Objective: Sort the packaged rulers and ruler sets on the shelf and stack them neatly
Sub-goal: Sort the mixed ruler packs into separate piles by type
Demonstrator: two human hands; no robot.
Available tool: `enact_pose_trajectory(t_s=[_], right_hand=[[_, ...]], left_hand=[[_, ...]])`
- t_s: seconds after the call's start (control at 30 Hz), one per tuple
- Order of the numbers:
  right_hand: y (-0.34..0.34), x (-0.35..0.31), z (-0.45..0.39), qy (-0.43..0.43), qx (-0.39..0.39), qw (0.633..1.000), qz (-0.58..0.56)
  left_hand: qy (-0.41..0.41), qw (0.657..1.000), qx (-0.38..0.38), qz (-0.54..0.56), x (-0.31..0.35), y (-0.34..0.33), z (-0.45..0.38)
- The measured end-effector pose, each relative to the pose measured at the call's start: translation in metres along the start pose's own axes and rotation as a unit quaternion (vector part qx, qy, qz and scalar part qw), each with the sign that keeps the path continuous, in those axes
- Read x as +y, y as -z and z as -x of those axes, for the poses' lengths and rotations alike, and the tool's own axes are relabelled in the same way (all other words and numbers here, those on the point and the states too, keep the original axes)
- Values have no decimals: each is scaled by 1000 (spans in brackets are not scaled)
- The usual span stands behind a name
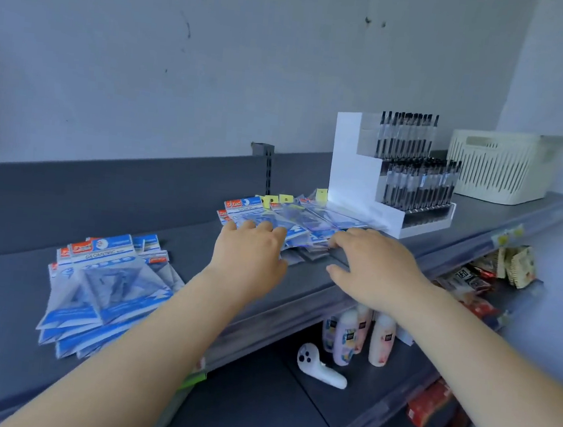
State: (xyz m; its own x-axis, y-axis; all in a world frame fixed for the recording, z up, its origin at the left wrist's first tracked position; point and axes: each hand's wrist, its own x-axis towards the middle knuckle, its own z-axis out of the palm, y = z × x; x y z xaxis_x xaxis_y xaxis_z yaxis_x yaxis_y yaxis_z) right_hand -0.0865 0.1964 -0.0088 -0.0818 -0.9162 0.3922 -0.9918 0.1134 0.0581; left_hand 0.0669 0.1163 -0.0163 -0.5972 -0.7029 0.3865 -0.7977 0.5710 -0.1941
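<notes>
While your 2 hands, left hand and right hand, rest with fingers loosely spread on the ruler packs beside the pen stand, another pile lies farther left.

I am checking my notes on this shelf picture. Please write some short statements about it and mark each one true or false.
1. Both hands reach to the spread pile of blue-and-white packaged ruler sets beside the white stepped pen display stand. True.
2. The left hand lifts a packet high off the grey shelf. False: it lies on the pile with nothing lifted.
3. A second pile of blue-and-white ruler packets lies further left. True.
4. The cream slotted plastic basket stands on the lower shelf. False: it stands on the top shelf, right of the pen stand.
5. The right hand holds the white game controller. False: the controller lies on the lower shelf.
</notes>
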Motion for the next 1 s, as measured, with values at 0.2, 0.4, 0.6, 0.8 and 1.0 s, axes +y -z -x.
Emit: enact_pose_trajectory(t_s=[0.2, 0.4, 0.6, 0.8, 1.0], right_hand=[[-20, 31, -34, -27, -12, 998, -62], [-38, 53, -62, -33, -23, 993, -111], [-55, 63, -94, -6, -45, 984, -173], [-69, 76, -123, 33, -82, 971, -223], [-87, 82, -140, 71, -88, 965, -235]], left_hand=[[-4, 1000, -21, 14, -5, -12, -40], [-4, 999, -31, 5, -2, -20, -60], [38, 997, -58, 24, -1, -30, -77], [81, 988, -114, 73, -6, -50, -94], [84, 971, -162, 155, -22, -59, -92]])
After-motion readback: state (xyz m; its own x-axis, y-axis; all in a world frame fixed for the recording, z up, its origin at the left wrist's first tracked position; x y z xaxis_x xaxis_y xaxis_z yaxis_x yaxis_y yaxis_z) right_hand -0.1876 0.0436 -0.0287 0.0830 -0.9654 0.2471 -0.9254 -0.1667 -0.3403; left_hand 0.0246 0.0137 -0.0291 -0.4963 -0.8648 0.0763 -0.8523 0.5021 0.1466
